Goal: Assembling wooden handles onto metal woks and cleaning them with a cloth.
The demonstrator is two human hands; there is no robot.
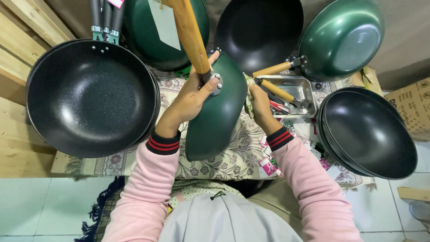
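Currently both my pink sleeves come up from the bottom of view toward a green pan (215,114) held on edge above the floral cloth (233,157), its green outside facing me. My left hand (190,96) is clenched where the wooden handle (190,33) meets the pan, thumb lying beside the riveted metal bracket (217,84), handle running up and away past the top of frame. My right hand (260,105) sits at the pan's far edge, touching it, with a scrap of pale patterned cloth (247,96) bunched between the fingers and the pan; how that grip is closed I cannot tell, the pan hides the fingers. Pink-and-white tags (268,166) lie on the floral cloth just beside my right wrist. Left of the held pan: a big speckled black wok (89,96), stacked on others. Right: a stack of black woks (369,132). Just past my right hand, a small steel tray (298,89) with a wooden-handled tool (280,92) and small parts lying in it. Farther back, leaning in a row: a green pan with a white label (154,31), a black pan (260,29), and a green pan bottom-out (342,38) with its wooden handle pointing at the tray. Wooden planks (18,40) far left, cardboard box (414,107) far right.
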